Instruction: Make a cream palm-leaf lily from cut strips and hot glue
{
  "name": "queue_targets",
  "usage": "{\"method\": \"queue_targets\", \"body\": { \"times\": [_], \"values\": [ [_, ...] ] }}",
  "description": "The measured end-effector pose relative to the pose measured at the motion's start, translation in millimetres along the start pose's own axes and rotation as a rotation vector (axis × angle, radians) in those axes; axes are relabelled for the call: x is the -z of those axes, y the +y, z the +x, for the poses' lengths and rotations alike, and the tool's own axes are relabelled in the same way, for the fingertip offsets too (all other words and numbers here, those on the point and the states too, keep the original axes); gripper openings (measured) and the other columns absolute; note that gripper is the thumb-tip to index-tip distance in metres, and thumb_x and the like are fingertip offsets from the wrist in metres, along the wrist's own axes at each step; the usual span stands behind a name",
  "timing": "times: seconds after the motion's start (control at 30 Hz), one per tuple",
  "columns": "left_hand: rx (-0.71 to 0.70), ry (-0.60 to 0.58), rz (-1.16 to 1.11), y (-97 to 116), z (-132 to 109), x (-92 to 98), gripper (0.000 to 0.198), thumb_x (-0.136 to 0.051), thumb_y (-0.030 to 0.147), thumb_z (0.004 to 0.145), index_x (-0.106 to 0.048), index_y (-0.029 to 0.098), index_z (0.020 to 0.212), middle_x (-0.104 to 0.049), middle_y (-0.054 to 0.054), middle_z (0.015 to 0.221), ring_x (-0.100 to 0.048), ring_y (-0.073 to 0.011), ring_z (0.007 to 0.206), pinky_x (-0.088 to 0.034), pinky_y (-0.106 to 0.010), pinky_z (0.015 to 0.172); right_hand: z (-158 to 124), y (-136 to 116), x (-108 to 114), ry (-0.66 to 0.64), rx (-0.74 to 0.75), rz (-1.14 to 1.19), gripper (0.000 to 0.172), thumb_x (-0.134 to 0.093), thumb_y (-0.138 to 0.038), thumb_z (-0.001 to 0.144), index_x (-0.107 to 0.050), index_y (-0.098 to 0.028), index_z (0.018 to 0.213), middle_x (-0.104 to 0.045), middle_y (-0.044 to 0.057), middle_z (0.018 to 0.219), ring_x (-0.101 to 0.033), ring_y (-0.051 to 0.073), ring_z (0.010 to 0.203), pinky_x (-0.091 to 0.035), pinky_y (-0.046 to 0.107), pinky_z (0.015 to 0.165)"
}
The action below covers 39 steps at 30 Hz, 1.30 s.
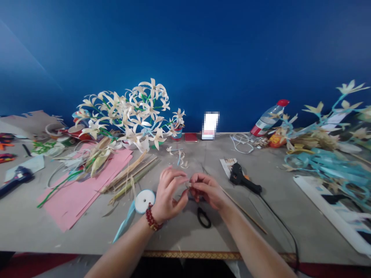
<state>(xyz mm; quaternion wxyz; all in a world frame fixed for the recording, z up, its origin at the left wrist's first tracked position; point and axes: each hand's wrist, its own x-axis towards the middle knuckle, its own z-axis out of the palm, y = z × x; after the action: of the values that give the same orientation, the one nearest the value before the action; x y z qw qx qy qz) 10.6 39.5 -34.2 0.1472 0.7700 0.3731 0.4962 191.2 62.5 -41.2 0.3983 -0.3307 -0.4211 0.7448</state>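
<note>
My right hand (207, 189) is closed in a pinch on a small pale strip (188, 185), perhaps a petal; its exact kind is too small to tell. Facing it, my left hand (171, 191) wears a red bead bracelet, its fingers bent forward and the thumb held apart, fingertips close to the strip. Below the hands lies a black scissor-like handle loop (204, 218), its other end hidden by my right hand. Beside my left wrist is a white spool (145, 201) of light blue ribbon. Loose pale petals (181, 158) lie beyond my fingers.
A black glue gun (242, 178) with a cord and a thin stick (246, 214) lie right. Pink paper (87, 193) and dried husks (127, 175) lie left. White flowers (139, 112), a bottle (268, 117) and a blurred bright phone-like object (210, 125) stand behind.
</note>
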Motion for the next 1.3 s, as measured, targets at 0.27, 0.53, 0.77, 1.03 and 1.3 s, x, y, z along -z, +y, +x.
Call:
{"method": "queue_targets", "body": {
  "times": [0.27,0.53,0.77,1.03,1.3],
  "values": [
    [-0.221,0.083,0.237,0,0,-2.4,0.025,-0.059,0.009,0.079,-0.062,0.024,0.1,-0.073,-0.002,0.094,-0.064,-0.0206,0.092,-0.036,-0.055,0.107,2,5,0,-0.097,-0.043,0.033,0.03,-0.077,-0.04,0.075,-0.059,-0.016,0.072,-0.062,-0.002,0.058,-0.053,0.008,0.046,-0.044,0.017,0.043],
    [-0.238,0.142,0.222,-3,0,0.4,0.024,-0.059,0.007,0.079,-0.062,0.023,0.096,-0.072,-0.002,0.089,-0.065,-0.0194,0.088,-0.038,-0.054,0.105,2,7,-4,-0.159,-0.073,0.145,0.027,-0.076,-0.035,0.075,-0.059,-0.016,0.066,-0.061,-0.002,0.053,-0.048,0.007,0.039,-0.039,0.015,0.036],
    [0.047,0.141,0.008,-8,0,-1.4,0.018,-0.056,0.011,0.085,-0.061,0.02,0.1,-0.066,-0.007,0.095,-0.061,-0.0214,0.092,-0.046,-0.046,0.095,-1,3,-3,0.004,0.1,0.008,0.026,-0.073,-0.036,0.078,-0.059,-0.017,0.068,-0.063,-0.001,0.059,-0.052,0.008,0.046,-0.043,0.017,0.043],
    [0.495,0.129,-0.578,-6,-6,-16.5,0.02,-0.061,0.03,0.089,-0.062,0.018,0.105,-0.063,-0.008,0.098,-0.06,-0.0205,0.091,-0.05,-0.033,0.082,0,10,-7,0.117,0.265,-0.217,0.021,-0.075,-0.038,0.077,-0.064,-0.019,0.08,-0.067,0.0,0.07,-0.053,0.009,0.053,-0.047,0.02,0.051],
    [0.449,0.084,-0.686,-11,-6,-14.7,0.011,-0.061,0.028,0.088,-0.066,0.018,0.088,-0.057,-0.007,0.097,-0.055,-0.0173,0.084,-0.049,-0.028,0.07,1,10,-10,0.104,0.283,-0.396,0.023,-0.069,-0.041,0.082,-0.065,-0.018,0.078,-0.063,-0.001,0.067,-0.051,0.009,0.05,-0.04,0.019,0.047]
  ]
}}
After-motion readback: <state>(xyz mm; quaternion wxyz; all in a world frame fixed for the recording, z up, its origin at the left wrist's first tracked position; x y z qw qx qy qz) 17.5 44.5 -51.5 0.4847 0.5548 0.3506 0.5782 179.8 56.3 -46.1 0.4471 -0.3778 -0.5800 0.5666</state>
